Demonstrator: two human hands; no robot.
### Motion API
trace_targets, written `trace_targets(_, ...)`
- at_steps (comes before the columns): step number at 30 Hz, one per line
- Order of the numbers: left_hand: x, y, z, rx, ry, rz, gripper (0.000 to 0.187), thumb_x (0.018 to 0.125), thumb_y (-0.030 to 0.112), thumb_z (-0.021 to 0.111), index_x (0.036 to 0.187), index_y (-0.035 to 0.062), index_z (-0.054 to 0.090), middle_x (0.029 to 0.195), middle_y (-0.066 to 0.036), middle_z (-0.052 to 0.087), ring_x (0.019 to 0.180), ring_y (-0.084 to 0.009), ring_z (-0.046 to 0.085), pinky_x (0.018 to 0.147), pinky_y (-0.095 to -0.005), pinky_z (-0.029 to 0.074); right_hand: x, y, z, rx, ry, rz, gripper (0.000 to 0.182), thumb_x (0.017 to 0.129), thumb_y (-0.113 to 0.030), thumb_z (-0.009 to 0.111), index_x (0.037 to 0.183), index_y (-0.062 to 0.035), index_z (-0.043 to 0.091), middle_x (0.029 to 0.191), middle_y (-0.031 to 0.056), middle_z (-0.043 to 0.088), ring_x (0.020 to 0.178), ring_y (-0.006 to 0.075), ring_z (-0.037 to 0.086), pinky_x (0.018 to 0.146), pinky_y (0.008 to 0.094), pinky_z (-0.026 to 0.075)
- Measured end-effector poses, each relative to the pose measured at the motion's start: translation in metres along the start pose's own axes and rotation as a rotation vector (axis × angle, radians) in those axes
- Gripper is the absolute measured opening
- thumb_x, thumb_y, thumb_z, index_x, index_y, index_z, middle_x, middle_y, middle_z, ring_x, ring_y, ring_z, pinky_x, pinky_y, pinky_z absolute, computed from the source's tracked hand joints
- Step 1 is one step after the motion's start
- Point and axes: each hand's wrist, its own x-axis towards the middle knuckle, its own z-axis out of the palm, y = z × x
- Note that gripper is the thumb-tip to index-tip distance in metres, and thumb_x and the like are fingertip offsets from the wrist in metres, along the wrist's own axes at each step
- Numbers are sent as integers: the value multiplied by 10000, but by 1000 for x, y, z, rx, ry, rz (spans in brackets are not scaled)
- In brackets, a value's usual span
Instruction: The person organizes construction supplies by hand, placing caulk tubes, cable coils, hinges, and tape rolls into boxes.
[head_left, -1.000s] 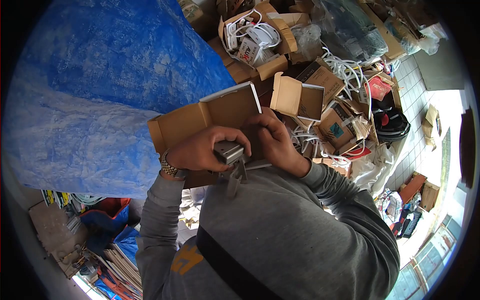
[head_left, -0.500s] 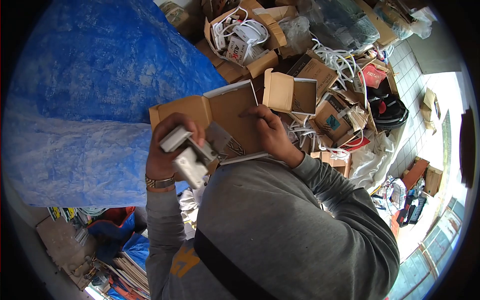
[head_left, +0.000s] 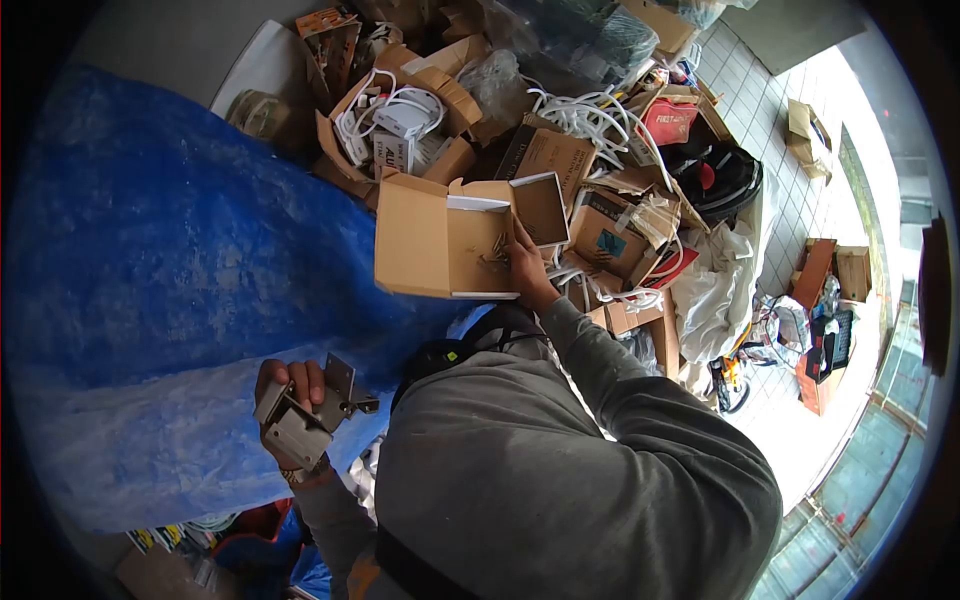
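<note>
while the left hand (head_left: 290,385) has its fingers curled tight around some gray metal parts (head_left: 303,432), the right hand (head_left: 526,262) is up by an open box (head_left: 465,250). the metal parts stick out past the fingers, over the blue sheet (head_left: 200,250), well apart from the box. a watch (head_left: 291,474) is on the left wrist. the right hand touches the right wall of the box, but how hard it pinches, one cannot tell. the box has its lid folded out to the left, and some screws (head_left: 497,255) lie in it, near the right hand. a small box (head_left: 546,205) is just beside it, open too. past them are white cords (head_left: 585,115) and a red pouch (head_left: 669,120).
</note>
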Motion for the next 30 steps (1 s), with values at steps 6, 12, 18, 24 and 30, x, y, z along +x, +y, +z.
trace_targets(6,15,3,-2,-53,-117,-76,149,1006,194,568,1111,91,585,701,-65,555,793,-204,534,805,-371,461,48,46,-66,-105,141,45,611,887,-47,374,1491,-109,444,1328,99,591,1151,220,576,953,284,460)
trace_targets(12,16,4,1,44,-40,-103,402,861,310,771,1121,74,576,759,-67,586,802,-187,556,697,-305,451,90,100,-141,-1292,29,-156,192,827,-133,600,947,-23,702,1181,219,626,1051,389,631,857,381,530)
trace_targets(18,22,4,12,26,-46,-113,385,867,299,763,1113,67,577,751,-67,585,803,-185,558,699,-321,451,126,196,-234,-847,-42,-98,162,748,-150,691,860,-33,693,984,206,690,942,370,678,772,425,553)
trace_targets(24,24,4,11,69,-21,-108,351,882,292,743,1098,71,578,731,-70,575,785,-193,557,690,-322,444,158,261,-268,-489,-147,-49,327,565,-173,817,867,-87,724,906,185,706,938,348,694,752,382,562)
trace_targets(30,21,2,10,83,20,-100,315,901,295,716,1066,69,572,712,-71,561,755,-193,537,674,-314,431,61,5,-137,276,86,611,158,917,-142,618,991,-21,685,821,96,700,706,238,706,609,422,569)
